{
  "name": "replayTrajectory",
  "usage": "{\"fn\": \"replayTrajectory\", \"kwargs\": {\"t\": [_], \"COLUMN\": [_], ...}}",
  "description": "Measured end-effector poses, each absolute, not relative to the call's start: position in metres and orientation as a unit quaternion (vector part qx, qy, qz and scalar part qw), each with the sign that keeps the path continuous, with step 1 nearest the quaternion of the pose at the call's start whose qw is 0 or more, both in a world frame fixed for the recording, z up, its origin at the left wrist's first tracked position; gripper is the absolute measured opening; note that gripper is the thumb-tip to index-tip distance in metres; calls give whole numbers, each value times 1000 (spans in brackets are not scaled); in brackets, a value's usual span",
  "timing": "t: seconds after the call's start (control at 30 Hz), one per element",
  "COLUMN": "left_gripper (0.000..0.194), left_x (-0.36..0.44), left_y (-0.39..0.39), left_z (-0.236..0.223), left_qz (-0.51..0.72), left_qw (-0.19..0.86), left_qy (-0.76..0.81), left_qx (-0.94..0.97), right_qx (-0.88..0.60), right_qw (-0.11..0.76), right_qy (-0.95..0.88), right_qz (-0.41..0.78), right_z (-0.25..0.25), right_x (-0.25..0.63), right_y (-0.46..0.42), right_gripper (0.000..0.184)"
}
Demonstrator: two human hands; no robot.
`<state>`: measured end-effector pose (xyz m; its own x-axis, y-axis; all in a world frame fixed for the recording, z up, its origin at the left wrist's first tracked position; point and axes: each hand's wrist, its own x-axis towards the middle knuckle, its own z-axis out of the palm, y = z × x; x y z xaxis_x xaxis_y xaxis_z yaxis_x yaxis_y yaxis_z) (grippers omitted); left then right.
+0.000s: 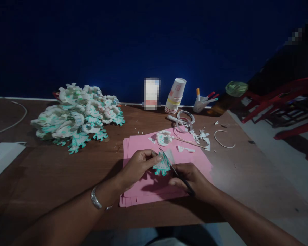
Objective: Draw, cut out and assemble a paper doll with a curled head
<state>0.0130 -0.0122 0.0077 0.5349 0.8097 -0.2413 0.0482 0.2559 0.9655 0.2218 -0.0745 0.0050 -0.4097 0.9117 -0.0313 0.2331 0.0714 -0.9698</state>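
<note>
A silver bracelet (95,198) encircles the wrist of the left hand (137,167). The right hand (192,177) holds scissors (184,182); its grip is clamped around the black handles. The blades point away from the person and lie against the right edge of a paper figure (161,165). This figure, white with a green-outlined dress and feet, is pinched at its upper left by the left hand, its grip clamped between thumb and fingers. It is positioned between the two hands, over the stacked pink sheets (202,167).

The sheets rest on a brown counter (100,174). At the far left stands a white box (5,160) with blue marks. At the far part of the sheets sits a round white ornament (164,138); paper scraps (204,138) lie to its right. Beyond are clear rings (184,123) and, to the left, a large pile of ornaments (74,119). Farther back stand a pen cup (199,105) and a tilted stack of cups (176,95), before a dark blue wall (154,41).
</note>
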Motion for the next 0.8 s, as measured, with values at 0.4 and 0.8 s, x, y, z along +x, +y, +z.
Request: {"fn": "replayTrajectory", "kwargs": {"t": [0.4, 0.8], "left_gripper": [34, 32], "left_x": [14, 14], "left_y": [-19, -18], "left_z": [19, 14], "left_qz": [247, 274], "left_qw": [710, 706], "left_qy": [410, 390], "left_qx": [517, 524], "right_qx": [-439, -422], "right_qw": [329, 322], "right_qy": [-658, -643], "right_qz": [516, 552], "right_z": [6, 6], "right_x": [218, 219], "right_y": [-77, -77], "right_gripper": [44, 41]}}
